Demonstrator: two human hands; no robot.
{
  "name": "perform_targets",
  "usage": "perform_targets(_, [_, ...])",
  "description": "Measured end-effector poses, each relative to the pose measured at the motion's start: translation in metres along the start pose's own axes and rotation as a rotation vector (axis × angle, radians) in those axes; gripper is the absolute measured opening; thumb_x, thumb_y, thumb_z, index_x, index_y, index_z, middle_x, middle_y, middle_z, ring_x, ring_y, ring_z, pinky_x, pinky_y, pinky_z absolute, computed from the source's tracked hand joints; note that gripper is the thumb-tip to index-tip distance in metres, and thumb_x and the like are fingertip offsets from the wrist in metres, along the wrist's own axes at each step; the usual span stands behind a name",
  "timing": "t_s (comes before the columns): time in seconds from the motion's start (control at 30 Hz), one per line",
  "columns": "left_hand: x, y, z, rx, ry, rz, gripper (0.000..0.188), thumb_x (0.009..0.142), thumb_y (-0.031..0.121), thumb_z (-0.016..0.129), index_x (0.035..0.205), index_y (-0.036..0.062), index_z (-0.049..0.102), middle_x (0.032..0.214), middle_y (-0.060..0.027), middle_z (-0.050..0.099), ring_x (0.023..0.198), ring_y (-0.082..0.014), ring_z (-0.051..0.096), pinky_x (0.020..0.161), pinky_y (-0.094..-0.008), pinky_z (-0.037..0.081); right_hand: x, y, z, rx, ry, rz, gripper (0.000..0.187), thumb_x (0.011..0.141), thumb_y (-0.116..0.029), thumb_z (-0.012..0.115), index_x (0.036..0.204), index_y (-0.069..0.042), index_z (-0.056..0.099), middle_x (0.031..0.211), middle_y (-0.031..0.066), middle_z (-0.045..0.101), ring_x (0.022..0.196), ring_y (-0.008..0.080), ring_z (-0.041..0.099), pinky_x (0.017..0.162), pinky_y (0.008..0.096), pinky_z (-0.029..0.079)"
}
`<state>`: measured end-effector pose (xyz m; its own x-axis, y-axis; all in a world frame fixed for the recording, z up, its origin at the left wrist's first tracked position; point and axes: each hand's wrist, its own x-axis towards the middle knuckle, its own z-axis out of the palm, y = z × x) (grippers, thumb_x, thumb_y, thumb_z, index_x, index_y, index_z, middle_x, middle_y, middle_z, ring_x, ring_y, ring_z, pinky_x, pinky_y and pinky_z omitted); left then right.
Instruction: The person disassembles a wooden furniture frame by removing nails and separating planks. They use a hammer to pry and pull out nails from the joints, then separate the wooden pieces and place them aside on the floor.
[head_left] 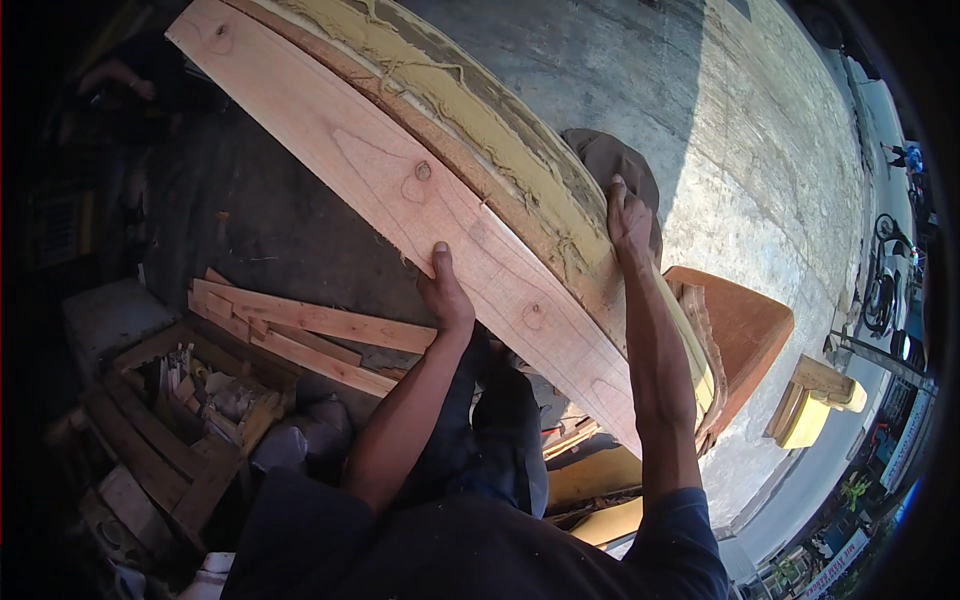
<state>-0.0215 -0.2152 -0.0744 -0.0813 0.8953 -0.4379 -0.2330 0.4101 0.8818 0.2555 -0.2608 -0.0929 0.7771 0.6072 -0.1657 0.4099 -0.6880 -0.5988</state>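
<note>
A long wooden plank (380,170) with dark knots runs diagonally from the upper left down toward my right forearm. My left hand (446,294) is closed on its near edge, thumb on top and fingers hidden underneath. Right alongside the plank lies a long, curved padded furniture piece (500,150) with worn yellow foam and a brown board edge. My right hand (630,220) is closed over the far edge of this padded piece, next to a dark brown rounded thing (605,155). What its fingers press on underneath is hidden.
Loose wood strips (330,325) lie on the floor at left, beside a wooden frame (130,425) holding scraps. Brown upholstery (745,335) rises at right. Farther right is a yellow foam and wood block (810,400). A person (125,85) is in shadow at upper left; a motorbike (882,275) stands far right.
</note>
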Motion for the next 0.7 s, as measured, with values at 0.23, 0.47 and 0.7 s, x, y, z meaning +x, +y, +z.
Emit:
perform_targets(0.23, [-0.003,0.014,0.001,0.162,0.113,0.028,0.069,0.094,0.043,0.062,0.132,-0.0139,0.051,0.132,-0.0224,0.057,0.119,-0.0265,0.056,0.1,-0.0374,0.044,-0.101,-0.037,0.002,-0.042,0.373,-0.334,0.038,0.1,-0.023,0.053,0.131,-0.002,0.054,0.125,0.0201,0.055,0.118,0.037,0.051,0.102,0.0493,0.037])
perform_targets(0.47, [-0.013,0.018,0.018,0.245,0.048,0.03,0.077,0.094,0.047,0.059,0.143,-0.0089,0.042,0.144,-0.0227,0.049,0.13,-0.0309,0.05,0.109,-0.0398,0.037,-0.268,-0.04,0.016,-0.13,-0.001,-0.367,0.075,0.095,-0.048,0.056,0.153,-0.007,0.032,0.156,0.0183,0.032,0.148,0.0328,0.025,0.12,0.0586,0.011])
perform_targets(0.7, [0.041,-0.002,-0.027,0.485,-0.189,-0.034,0.076,0.097,0.057,0.051,0.139,-0.007,0.049,0.139,-0.0221,0.053,0.125,-0.03,0.053,0.105,-0.0384,0.042,-0.27,-0.034,0.037,-0.282,0.009,-0.344,0.066,0.099,-0.047,0.046,0.156,-0.016,0.03,0.161,0.0072,0.028,0.151,0.0242,0.021,0.122,0.0558,0.009])
